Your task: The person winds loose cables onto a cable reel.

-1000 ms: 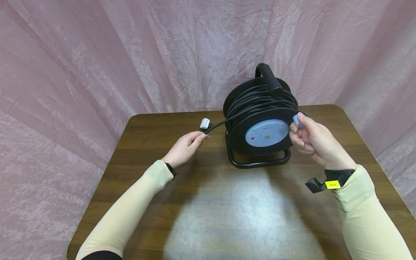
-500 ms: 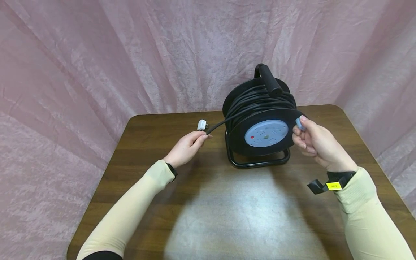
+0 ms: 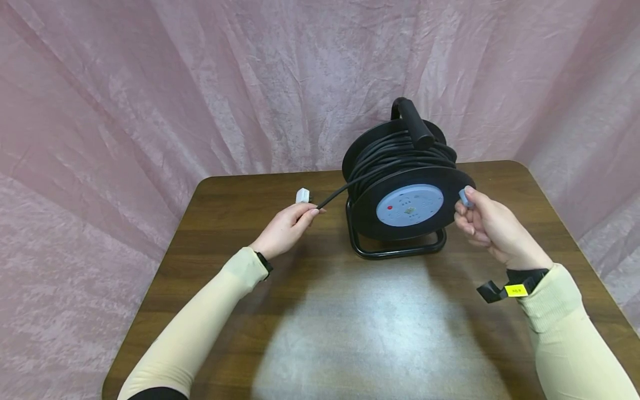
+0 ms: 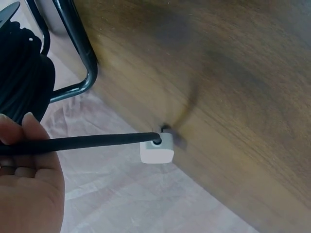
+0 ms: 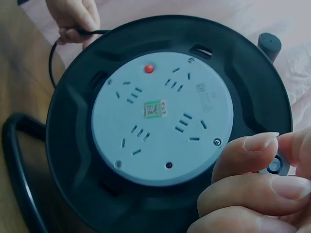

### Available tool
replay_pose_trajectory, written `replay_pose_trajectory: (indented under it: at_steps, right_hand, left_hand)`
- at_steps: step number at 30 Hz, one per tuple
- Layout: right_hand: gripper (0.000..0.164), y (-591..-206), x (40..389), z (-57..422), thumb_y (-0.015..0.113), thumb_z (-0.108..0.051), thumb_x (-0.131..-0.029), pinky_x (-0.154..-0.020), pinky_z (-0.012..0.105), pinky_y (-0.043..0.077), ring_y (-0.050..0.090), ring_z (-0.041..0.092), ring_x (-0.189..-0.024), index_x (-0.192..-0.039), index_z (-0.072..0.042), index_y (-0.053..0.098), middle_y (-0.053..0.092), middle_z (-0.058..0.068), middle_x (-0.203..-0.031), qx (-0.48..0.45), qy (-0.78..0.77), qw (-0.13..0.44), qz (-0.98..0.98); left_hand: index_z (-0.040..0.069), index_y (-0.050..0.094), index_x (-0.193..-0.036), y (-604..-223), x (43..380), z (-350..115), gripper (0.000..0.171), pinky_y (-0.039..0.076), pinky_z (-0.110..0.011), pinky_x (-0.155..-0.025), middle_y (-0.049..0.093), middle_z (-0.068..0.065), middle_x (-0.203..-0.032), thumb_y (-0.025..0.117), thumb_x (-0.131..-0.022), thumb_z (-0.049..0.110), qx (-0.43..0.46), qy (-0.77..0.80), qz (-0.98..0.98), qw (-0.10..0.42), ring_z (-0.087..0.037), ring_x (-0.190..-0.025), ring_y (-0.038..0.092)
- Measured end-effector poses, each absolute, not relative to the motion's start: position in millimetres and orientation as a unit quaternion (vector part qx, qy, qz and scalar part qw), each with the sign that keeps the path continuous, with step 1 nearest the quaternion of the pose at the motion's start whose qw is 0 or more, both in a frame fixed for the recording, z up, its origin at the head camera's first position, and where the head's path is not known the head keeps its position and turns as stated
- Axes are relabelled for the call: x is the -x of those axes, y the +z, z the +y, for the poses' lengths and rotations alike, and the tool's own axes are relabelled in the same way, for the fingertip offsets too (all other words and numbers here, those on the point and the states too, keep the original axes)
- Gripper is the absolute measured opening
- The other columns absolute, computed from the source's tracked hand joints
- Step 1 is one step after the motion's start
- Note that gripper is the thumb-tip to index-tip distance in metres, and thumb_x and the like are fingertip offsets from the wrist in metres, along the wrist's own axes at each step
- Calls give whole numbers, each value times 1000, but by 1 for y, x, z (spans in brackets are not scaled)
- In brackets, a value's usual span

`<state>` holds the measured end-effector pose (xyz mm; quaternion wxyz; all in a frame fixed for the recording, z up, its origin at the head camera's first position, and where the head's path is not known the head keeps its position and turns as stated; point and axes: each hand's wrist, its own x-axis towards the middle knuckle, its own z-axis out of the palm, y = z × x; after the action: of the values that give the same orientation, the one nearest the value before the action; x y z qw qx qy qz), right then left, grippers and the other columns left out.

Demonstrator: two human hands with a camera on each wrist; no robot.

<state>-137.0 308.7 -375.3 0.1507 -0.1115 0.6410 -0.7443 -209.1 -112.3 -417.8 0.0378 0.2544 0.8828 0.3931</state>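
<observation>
A black cable reel (image 3: 367,214) stands on its tubular frame, wound with black cable and fronted by a pale blue socket panel (image 5: 187,92) with a red button. With thumb and fingers, my left hand (image 3: 284,229) pinches the cable (image 3: 341,190) left of the drum, where a short length runs taut to the windings. Just past that hand hangs a white plug (image 4: 157,151) at the cable's end. My right hand (image 3: 492,226) grips the small blue crank knob (image 3: 465,198) at the right edge of the reel's front disc; the fingers partly hide the knob in the right wrist view.
The reel sits toward the back of a brown wooden table (image 3: 225,333). Its black carrying handle (image 3: 417,125) rises on top, and the frame's foot (image 3: 400,253) reaches forward. A pink curtain (image 3: 280,83) hangs behind the table.
My right hand has moved slightly right and down with the knob, and the front disc has turned a little clockwise. The plug has swung left and down while my left hand stays nearly still.
</observation>
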Motion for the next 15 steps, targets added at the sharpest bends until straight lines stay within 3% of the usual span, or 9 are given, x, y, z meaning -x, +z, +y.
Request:
replay_pose_trajectory:
  at_steps: [10, 15]
  right_hand:
    - [43, -387, 137, 313, 27, -37, -111, -40, 38, 4, 13, 19, -45, -86, -5, 40, 41, -2, -61, 99, -741, 151, 647]
    - [43, -389, 136, 313, 27, -37, -111, -40, 38, 4, 15, 18, -44, -85, -6, 41, 42, -2, -61, 95, -740, 151, 649]
  left_hand:
    - [29, 67, -120, -418, 210, -110, 33, 45, -36, -79, 62, 9, -97, 44, -105, 47, -256, 387, 885, 35, -14, -88, 53]
    - [28, 67, -118, -418, 209, -107, 32, 45, -36, -81, 64, 12, -103, 45, -105, 46, -259, 387, 884, 35, -14, -89, 53]
